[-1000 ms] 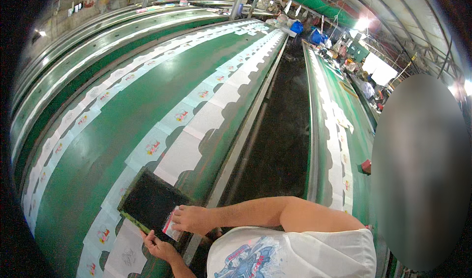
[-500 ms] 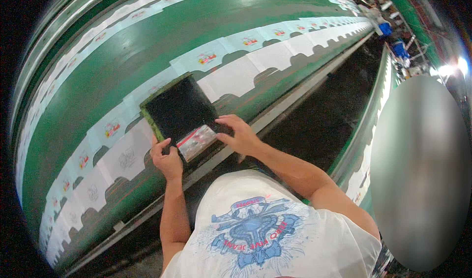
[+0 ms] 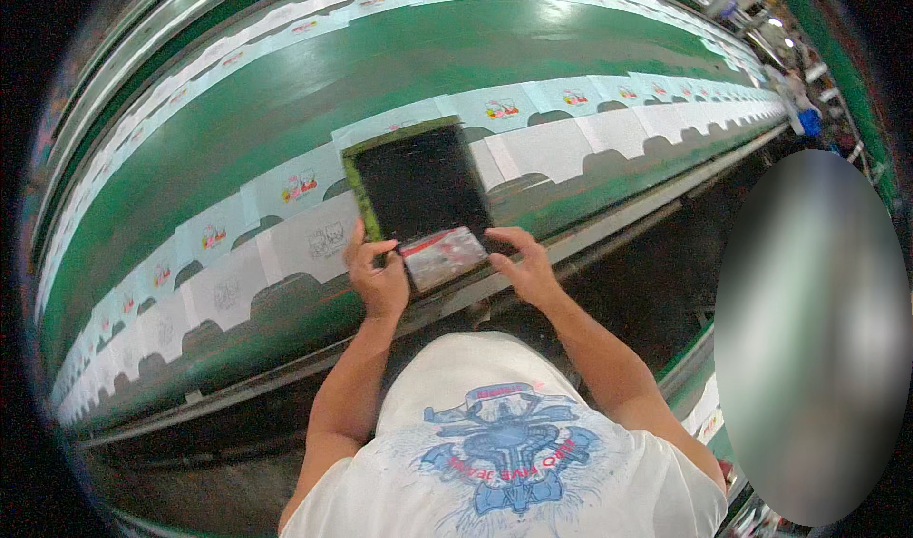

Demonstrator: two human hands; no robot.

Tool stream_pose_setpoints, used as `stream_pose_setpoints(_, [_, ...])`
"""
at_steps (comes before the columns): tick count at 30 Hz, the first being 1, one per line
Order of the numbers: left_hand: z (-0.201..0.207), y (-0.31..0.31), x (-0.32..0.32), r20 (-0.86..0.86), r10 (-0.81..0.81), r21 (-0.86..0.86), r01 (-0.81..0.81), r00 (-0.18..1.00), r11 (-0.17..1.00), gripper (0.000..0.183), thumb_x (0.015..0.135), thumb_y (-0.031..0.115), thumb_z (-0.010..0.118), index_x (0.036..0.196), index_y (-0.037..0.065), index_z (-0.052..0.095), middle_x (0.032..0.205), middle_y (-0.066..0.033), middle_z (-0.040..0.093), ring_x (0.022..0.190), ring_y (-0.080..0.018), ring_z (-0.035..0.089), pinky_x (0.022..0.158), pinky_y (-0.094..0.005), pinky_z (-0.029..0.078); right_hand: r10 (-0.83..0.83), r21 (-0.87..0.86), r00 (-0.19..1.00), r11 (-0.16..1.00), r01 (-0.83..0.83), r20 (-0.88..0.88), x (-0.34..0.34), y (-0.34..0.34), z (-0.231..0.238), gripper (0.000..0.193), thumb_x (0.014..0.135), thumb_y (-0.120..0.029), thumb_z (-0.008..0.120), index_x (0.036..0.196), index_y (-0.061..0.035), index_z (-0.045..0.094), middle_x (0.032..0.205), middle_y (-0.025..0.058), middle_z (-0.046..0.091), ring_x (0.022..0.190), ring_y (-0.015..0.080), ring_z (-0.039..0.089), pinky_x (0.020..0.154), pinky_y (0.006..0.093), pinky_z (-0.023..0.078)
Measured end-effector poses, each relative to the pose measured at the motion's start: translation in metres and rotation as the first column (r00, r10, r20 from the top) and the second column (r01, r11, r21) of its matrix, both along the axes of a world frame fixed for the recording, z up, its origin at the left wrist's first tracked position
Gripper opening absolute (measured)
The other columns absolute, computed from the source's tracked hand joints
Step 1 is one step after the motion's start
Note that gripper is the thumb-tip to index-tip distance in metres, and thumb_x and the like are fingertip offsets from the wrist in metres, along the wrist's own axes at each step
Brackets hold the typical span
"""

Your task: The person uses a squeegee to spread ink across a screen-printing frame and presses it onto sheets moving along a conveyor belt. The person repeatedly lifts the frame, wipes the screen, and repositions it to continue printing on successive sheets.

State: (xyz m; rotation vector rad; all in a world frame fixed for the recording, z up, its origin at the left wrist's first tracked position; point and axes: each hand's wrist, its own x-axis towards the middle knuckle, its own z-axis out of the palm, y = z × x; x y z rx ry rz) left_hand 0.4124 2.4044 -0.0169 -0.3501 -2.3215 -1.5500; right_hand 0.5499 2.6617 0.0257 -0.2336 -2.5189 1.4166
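Observation:
Both my hands carry a screen-printing frame [image 3: 418, 181], a rectangular frame with a dark panel and a green-stained left and top edge. Along its near end runs a pale, shiny strip with a red line. My left hand [image 3: 378, 273] grips the lower left corner, thumb on top. At the lower right corner my right hand [image 3: 526, 264] pinches the edge between thumb and fingers. Beneath and behind the frame lies a row of white cut pieces [image 3: 537, 148] on the green table [image 3: 399, 58]. Just left of it, one white piece [image 3: 319, 238] bears a dark line drawing.
Light blue pieces [image 3: 504, 100] with small coloured prints line the table behind the white ones. A metal rail [image 3: 609, 215] runs along the near table edge. Another green table edge [image 3: 689, 362] is at the right, beside a blurred oval patch. Blue items [image 3: 808, 121] stand far right.
Both hands and the frame have shifted right along the table. A white piece with a dark line drawing now shows where the frame was. The view has shifted too.

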Motion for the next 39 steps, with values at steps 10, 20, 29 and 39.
stream_pose_setpoints(10, [-0.012,0.053,0.013,0.267,0.056,0.059,-0.075,0.962,0.995,0.017,0.080,-0.005,0.079,0.094,0.004,0.078,0.140,-0.0250,0.073,0.117,-0.0291,0.070,0.103,-0.0426,0.054,0.121,0.269,0.990,0.958,-0.097,-0.075,0.014,0.065,0.013,0.048,0.086,-0.006,0.084,0.133,-0.0097,0.073,0.141,0.0161,0.069,0.135,0.0383,0.061,0.117,0.0510,0.048])
stream_pose_setpoints(20, [-0.063,0.051,-0.013,0.323,0.013,-0.015,-0.009,0.946,1.000,0.063,0.078,-0.010,0.073,0.141,-0.003,0.065,0.095,-0.0099,0.070,0.090,-0.0235,0.064,0.100,-0.0397,0.055,0.500,0.681,0.866,0.641,-0.354,-0.021,-0.041,0.033,0.000,0.037,0.090,-0.026,0.074,0.123,-0.0104,0.068,0.125,0.0144,0.068,0.126,0.0337,0.064,0.108,0.0478,0.051])
stream_pose_setpoints(29, [-0.015,0.063,0.005,0.384,0.047,0.115,-0.098,0.922,0.989,0.019,0.091,0.006,0.083,0.107,-0.002,0.082,0.106,-0.0204,0.080,0.095,-0.0310,0.072,0.094,-0.0460,0.059,0.586,0.741,0.807,0.511,-0.436,0.071,-0.083,0.029,0.016,0.019,0.085,-0.023,0.076,0.099,-0.0101,0.074,0.102,0.0093,0.072,0.105,0.0304,0.069,0.090,0.0441,0.055])
stream_pose_setpoints(39, [-0.009,0.044,-0.021,0.488,-0.130,0.154,0.061,0.863,0.986,0.028,0.092,0.001,0.079,0.120,-0.004,0.078,0.114,-0.0173,0.078,0.104,-0.0302,0.070,0.097,-0.0447,0.057,0.554,0.526,0.747,0.538,-0.659,0.369,-0.199,0.047,0.051,0.025,0.082,-0.009,0.075,0.107,-0.0066,0.077,0.111,0.0178,0.072,0.111,0.0414,0.072,0.091,0.0524,0.060])
